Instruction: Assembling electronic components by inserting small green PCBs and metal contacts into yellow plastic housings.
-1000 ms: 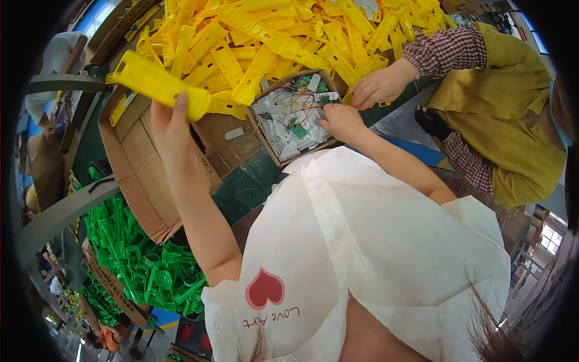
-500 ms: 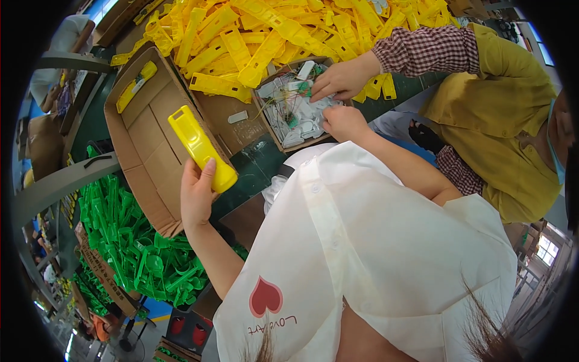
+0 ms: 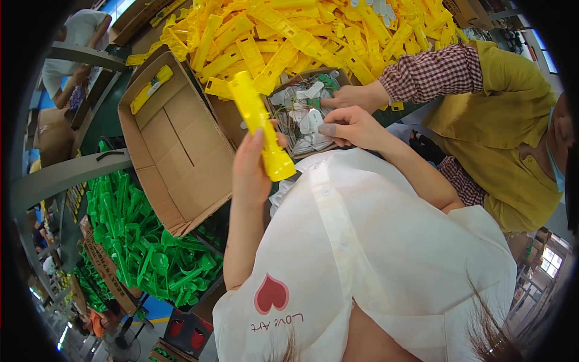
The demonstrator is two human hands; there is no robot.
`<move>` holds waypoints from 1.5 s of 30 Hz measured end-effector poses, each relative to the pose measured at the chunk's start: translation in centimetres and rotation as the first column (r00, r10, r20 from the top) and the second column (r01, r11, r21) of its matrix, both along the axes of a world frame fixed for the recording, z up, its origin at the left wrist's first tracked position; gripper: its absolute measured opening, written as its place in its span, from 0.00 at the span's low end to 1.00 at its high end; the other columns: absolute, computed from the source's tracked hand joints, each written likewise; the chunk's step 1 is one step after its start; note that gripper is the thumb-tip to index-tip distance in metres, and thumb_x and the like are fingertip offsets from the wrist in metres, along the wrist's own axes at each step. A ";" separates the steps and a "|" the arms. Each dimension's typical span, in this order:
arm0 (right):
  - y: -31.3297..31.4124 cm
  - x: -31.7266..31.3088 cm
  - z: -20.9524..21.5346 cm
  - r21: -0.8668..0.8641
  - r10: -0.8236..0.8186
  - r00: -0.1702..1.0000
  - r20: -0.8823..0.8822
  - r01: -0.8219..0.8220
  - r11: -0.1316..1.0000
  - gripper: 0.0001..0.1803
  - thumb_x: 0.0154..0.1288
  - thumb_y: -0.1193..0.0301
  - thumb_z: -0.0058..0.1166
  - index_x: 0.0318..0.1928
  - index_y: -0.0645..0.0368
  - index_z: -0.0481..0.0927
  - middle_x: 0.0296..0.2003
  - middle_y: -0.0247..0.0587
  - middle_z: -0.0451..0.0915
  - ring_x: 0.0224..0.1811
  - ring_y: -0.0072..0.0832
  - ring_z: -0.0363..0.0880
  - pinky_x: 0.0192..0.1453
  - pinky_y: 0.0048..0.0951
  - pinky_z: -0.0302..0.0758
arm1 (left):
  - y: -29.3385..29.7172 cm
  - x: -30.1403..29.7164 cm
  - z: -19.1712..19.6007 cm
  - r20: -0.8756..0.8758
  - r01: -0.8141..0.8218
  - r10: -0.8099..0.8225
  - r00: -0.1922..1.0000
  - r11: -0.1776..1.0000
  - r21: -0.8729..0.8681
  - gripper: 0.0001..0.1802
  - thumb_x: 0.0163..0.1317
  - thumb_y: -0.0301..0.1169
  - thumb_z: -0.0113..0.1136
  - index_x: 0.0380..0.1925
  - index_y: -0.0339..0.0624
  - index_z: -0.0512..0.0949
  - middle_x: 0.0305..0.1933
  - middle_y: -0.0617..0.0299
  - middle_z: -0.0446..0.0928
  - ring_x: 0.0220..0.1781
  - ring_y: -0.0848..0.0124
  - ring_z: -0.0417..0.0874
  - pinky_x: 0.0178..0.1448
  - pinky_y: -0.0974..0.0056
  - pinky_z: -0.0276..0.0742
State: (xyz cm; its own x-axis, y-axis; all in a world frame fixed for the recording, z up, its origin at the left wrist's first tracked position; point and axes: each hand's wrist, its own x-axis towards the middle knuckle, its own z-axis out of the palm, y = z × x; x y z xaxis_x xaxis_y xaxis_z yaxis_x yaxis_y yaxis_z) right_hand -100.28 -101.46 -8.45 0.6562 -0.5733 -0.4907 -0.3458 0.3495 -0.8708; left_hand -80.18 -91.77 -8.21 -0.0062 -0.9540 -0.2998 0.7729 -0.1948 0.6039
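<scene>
Cluttered bench, yellow torch (image 3: 260, 125) upright in left hand (image 3: 251, 171)

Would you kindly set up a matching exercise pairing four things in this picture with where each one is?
Things:
1. yellow torch
2. right hand
3. green parts
4. big cardboard box

Places:
A. piled in a bin at lower left
B. open, just left of the torch
C. held in the left hand
D. at the small box of white pieces

Pairs: 1-C, 2-D, 3-A, 4-B
</scene>
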 end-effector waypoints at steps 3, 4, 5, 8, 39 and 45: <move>-0.3 0.3 1.4 -0.050 -0.004 0.988 0.153 0.012 0.999 0.06 0.59 0.72 0.47 0.30 0.61 0.68 0.22 0.33 0.73 0.19 0.15 0.68 0.20 0.14 0.64 | -1.0 -1.2 -1.3 -0.155 0.046 -0.034 0.987 0.996 0.078 0.18 0.59 0.33 0.49 0.46 0.35 0.64 0.31 0.64 0.68 0.32 0.77 0.69 0.36 0.75 0.67; -0.3 0.5 1.6 -0.095 -0.033 0.972 0.232 0.056 0.994 0.05 0.59 0.74 0.45 0.31 0.60 0.63 0.29 0.38 0.74 0.21 0.18 0.72 0.22 0.16 0.69 | -1.2 -1.2 -1.4 -0.148 0.056 -0.045 0.988 0.996 0.072 0.18 0.59 0.33 0.49 0.46 0.35 0.64 0.31 0.64 0.68 0.32 0.77 0.69 0.36 0.75 0.67; -0.6 0.5 1.9 -0.099 -0.042 0.971 0.236 0.067 0.993 0.05 0.59 0.74 0.45 0.31 0.60 0.63 0.29 0.38 0.74 0.21 0.18 0.72 0.22 0.16 0.69 | -1.3 -1.3 -1.7 -0.138 0.106 -0.108 0.985 0.994 -0.021 0.20 0.57 0.32 0.51 0.47 0.36 0.63 0.29 0.65 0.67 0.29 0.78 0.68 0.33 0.74 0.66; -1.8 0.6 3.7 -0.129 0.059 0.981 0.182 -0.036 0.991 0.06 0.59 0.76 0.43 0.34 0.61 0.61 0.30 0.41 0.74 0.23 0.19 0.74 0.22 0.17 0.71 | -1.9 -1.5 -1.2 -0.151 0.190 -0.208 0.966 0.974 -0.127 0.25 0.49 0.28 0.56 0.49 0.37 0.62 0.25 0.66 0.63 0.23 0.80 0.63 0.27 0.74 0.62; 0.9 2.6 4.8 -0.031 0.256 0.966 -0.037 -0.257 0.966 0.11 0.60 0.67 0.47 0.28 0.64 0.72 0.19 0.33 0.74 0.17 0.16 0.72 0.17 0.14 0.67 | 0.3 -2.6 -1.2 0.280 0.310 -0.299 0.912 0.951 0.002 0.42 0.42 0.48 0.66 0.53 0.39 0.58 0.42 0.64 0.68 0.44 0.74 0.69 0.48 0.70 0.65; 1.8 2.3 3.9 0.097 0.184 0.975 0.127 -0.197 0.976 0.12 0.59 0.66 0.49 0.26 0.63 0.71 0.18 0.34 0.74 0.16 0.16 0.72 0.17 0.15 0.66 | 1.0 -2.8 -1.4 0.034 0.375 -0.373 0.927 0.926 -0.045 0.35 0.50 0.49 0.58 0.53 0.43 0.57 0.41 0.64 0.67 0.41 0.74 0.69 0.45 0.70 0.66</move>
